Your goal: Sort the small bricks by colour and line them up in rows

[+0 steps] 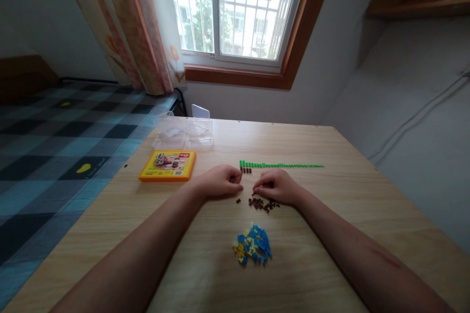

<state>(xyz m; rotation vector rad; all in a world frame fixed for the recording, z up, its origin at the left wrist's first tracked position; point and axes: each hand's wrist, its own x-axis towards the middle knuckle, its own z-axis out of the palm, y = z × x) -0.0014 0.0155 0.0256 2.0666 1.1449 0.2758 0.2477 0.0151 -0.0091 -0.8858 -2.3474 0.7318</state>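
Observation:
Small brown building bricks (259, 203) lie in a loose pile on the table, just below my right hand (277, 186). Its thumb and fingertips are pinched together at the pile's upper edge; what they hold, if anything, is too small to make out. My left hand (224, 180) rests with curled fingers beside a short row of brown bricks (246, 170), whose left end it touches or nearly touches. Whether it grips a piece is hidden. One brown brick (238, 201) lies alone below the left hand. Green bricks (271, 165) form a long line behind the brown row.
Nearer to me is a mixed heap of blue, yellow and cream bricks (257, 243). A yellow box (168, 166) lies at the left, with clear plastic containers (183, 137) behind it. The wooden table (341, 249) stands between a bed (88, 142) and a wall below the window.

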